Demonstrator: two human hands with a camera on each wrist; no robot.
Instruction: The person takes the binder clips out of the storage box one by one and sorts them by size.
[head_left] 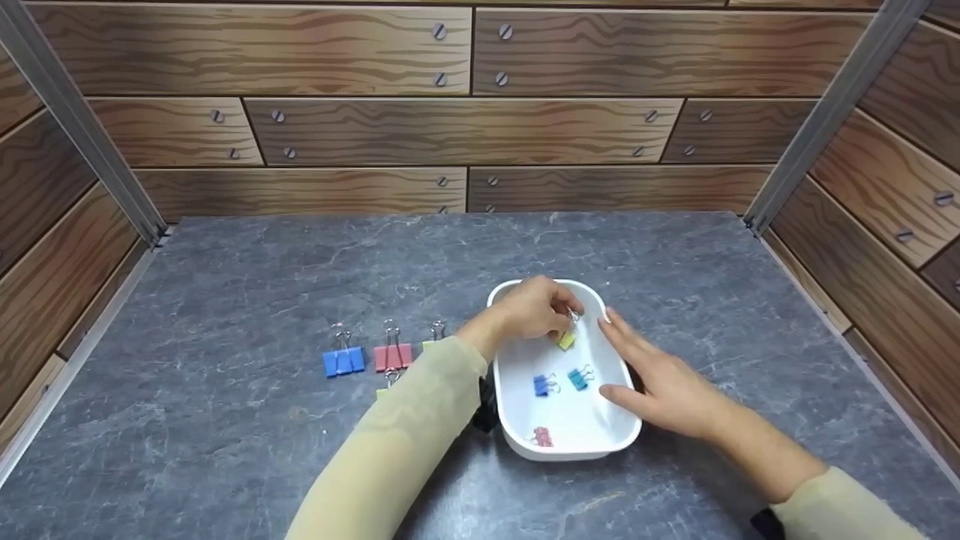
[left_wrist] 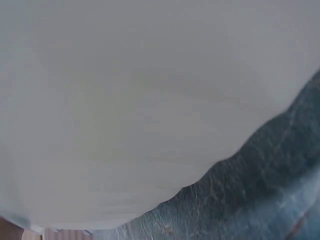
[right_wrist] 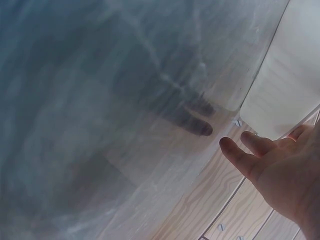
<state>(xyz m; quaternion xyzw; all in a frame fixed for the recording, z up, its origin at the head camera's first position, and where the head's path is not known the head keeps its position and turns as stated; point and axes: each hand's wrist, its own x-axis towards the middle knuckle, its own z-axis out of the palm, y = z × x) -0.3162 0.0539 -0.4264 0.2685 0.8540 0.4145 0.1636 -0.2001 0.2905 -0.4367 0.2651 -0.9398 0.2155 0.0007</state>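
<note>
A white plastic tub [head_left: 570, 420] stands on the table, its near wall filling much of the left wrist view. Reaching in over its left rim, my left hand [head_left: 534, 307] pinches a small yellow binder clip [head_left: 566, 341] near the far end. Small blue [head_left: 541, 386] and teal [head_left: 577, 379] binder clips lie mid-floor, and a pinkish-red binder clip [head_left: 543, 436] lies by the near end. My right hand [head_left: 664, 386] rests against the tub's right side, fingers extended along the rim and thumb over it.
Left of the tub are larger binder clips: a blue one [head_left: 343, 362], a pink one [head_left: 393, 357] and two yellow ones, partly hidden by my left sleeve [head_left: 405, 427]. The grey marbled table [head_left: 225, 300] is bounded by wood-patterned walls [head_left: 465, 131].
</note>
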